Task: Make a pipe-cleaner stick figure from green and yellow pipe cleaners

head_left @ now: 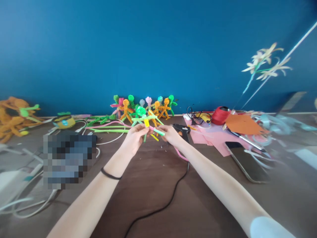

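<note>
Fingers pinched, my left hand (135, 136) grips a pipe-cleaner figure (141, 111) with a coiled green head and yellow-green arms. A bright yellow piece (147, 123) sits at its middle, just above my left fingertips. My right hand (171, 135) is closed close beside the left, its fingers on the pink and mint pipe-cleaner ends (158, 132) at the figure's lower part. Exactly which strand each finger presses is hard to make out. A long pink pipe cleaner (111, 124) shows left of the hands, and a pink strand (181, 154) shows below the right wrist.
Several finished pipe-cleaner figures (126, 107) stand along the blue wall. Right of my hands lie a black glue gun (182, 129), pink sheets (218, 140), a red thread spool (220, 115) and a phone (245, 162). A black cord (163, 208) crosses the front; white cables (34, 213) lie left.
</note>
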Available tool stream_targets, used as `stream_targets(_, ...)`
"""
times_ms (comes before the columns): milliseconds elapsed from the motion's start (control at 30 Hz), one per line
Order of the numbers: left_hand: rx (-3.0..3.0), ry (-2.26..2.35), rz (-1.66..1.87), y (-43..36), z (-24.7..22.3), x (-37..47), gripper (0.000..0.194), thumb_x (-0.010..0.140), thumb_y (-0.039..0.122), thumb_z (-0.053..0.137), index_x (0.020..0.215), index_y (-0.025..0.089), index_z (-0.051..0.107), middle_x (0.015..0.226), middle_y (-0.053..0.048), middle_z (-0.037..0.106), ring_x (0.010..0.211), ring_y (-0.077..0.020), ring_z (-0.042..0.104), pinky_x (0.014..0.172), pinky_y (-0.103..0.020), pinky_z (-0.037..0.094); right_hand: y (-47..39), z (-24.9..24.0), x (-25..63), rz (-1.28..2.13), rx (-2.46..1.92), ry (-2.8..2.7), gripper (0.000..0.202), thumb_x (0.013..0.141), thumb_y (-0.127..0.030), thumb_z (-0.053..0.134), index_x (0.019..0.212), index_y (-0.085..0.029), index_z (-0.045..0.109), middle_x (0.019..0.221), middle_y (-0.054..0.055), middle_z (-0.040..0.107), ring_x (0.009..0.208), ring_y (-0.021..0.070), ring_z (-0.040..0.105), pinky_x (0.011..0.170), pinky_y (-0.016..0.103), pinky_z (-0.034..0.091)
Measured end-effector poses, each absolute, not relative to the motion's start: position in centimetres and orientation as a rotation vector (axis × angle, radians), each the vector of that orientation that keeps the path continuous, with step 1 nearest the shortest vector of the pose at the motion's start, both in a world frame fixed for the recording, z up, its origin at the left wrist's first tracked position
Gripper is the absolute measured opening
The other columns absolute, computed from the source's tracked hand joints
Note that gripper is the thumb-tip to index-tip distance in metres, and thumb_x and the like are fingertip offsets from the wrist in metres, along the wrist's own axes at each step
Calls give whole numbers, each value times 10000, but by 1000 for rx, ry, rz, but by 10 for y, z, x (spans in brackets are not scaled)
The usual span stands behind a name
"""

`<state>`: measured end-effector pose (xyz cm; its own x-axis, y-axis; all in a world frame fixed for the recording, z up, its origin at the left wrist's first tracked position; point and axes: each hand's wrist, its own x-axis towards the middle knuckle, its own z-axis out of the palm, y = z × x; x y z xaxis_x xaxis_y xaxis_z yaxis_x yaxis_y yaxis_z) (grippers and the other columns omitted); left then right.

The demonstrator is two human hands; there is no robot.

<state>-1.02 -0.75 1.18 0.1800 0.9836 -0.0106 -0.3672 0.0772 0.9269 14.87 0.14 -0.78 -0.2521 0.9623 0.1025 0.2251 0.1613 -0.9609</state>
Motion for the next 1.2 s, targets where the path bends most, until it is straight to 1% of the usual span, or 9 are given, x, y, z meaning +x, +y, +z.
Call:
stream_targets(200, 834, 857, 1259, -6, 9, -6, 62, 592, 87, 671, 581, 136, 634, 640, -22, 626, 611, -96, 561, 559, -213, 434, -5, -12, 137, 1132, -1208, -1669, 389, 807, -505, 451, 681, -153, 555, 430, -63, 309, 392, 63, 268, 407, 212, 213)
stream_targets(300, 818, 883, 1258, -6, 10, -5, 91, 608, 72, 653, 565, 141, 613, 610, -8, 596, 579, -87, 535, 527, -211, 408, -6, -16, 133, 1073, -1198, -1693, 379, 843, -467, 397, 678, -158, 543, 464, -48, 335, 426, 77, 309, 440, 215, 254)
stream_targets(433, 718, 873, 1248, -8, 11, -3, 127, 625, 47, 626, 562, 148, 579, 607, 8, 573, 549, -66, 511, 508, -200, 392, -9, -18, 129, 824, -1219, -1699, 325, 864, -383, 374, 649, -167, 486, 565, -16, 417, 537, 101, 387, 539, 223, 312)
stream_targets(567, 730, 852, 1260, -9, 10, 0, 126, 632, 66, 617, 565, 151, 554, 635, 7, 576, 557, -67, 514, 538, -209, 405, -17, -14, 124, 692, -1311, -1759, 265, 879, -308, 338, 714, -175, 498, 631, 13, 466, 577, 125, 416, 584, 240, 321)
stream_targets(700, 777, 891, 1320, -8, 8, 0, 115, 613, 115, 653, 583, 150, 547, 603, 7, 564, 577, -93, 531, 592, -245, 416, -23, -11, 119, 734, -1322, -1869, 249, 881, -272, 319, 798, -182, 536, 632, 19, 473, 542, 125, 404, 574, 247, 307)
stream_targets(867, 901, 917, 1432, -10, 8, -3, 127, 585, 200, 683, 631, 151, 575, 599, 2, 581, 649, -137, 580, 667, -275, 440, -25, -7, 118, 903, -1208, -1875, 243, 861, -302, 338, 729, -177, 498, 574, -19, 420, 516, 101, 365, 532, 228, 283)
stream_targets(967, 1040, 1008, 1505, -12, 9, -3, 118, 611, 231, 653, 656, 162, 568, 651, -3, 614, 690, -147, 589, 697, -281, 446, -29, 0, 116, 1026, -1176, -1877, 211, 839, -266, 349, 701, -174, 479, 541, -34, 373, 502, 95, 344, 511, 225, 271)
stream_targets(1067, 1220, 1161, 1521, -14, 8, -4, 100, 656, 245, 608, 694, 170, 553, 679, -9, 632, 709, -159, 594, 697, -287, 443, -33, 8, 113, 1049, -1169, -1907, 166, 808, -214, 377, 675, -171, 466, 547, -35, 372, 510, 93, 345, 511, 229, 262)
stream_targets(1200, 1484, 1288, 1485, -15, 10, -6, 47, 704, 217, 547, 719, 185, 517, 708, -13, 642, 717, -170, 603, 704, -293, 442, -35, 16, 117, 958, -1155, -1964, 233, 826, -282, 405, 644, -157, 480, 570, -24, 383, 537, 92, 347, 534, 230, 255)
